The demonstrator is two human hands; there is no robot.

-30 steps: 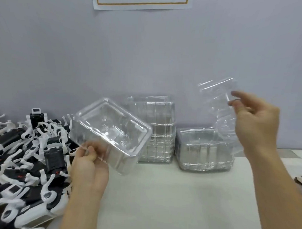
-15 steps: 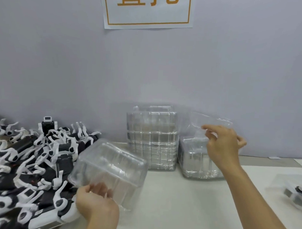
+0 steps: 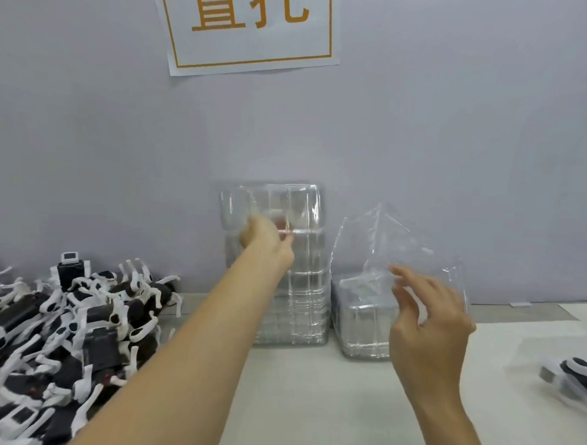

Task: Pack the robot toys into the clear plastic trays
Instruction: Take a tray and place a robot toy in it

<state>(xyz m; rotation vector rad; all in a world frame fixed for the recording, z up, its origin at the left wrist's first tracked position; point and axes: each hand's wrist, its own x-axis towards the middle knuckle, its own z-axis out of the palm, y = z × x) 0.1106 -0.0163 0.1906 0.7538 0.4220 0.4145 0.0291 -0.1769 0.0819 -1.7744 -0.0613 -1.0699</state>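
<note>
Two orange characters (image 3: 249, 7), white wall sign (image 3: 251, 54)

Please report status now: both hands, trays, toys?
Left hand grips top tray on tall stack. Right hand holds loose tray. Toys unpacked. Nothing in the way.

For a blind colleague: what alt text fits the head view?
Left hand grips the top of a tall stack of clear plastic trays; right hand holds a clear plastic tray over a shorter stack. Black-and-white robot toys lie piled left.
</note>
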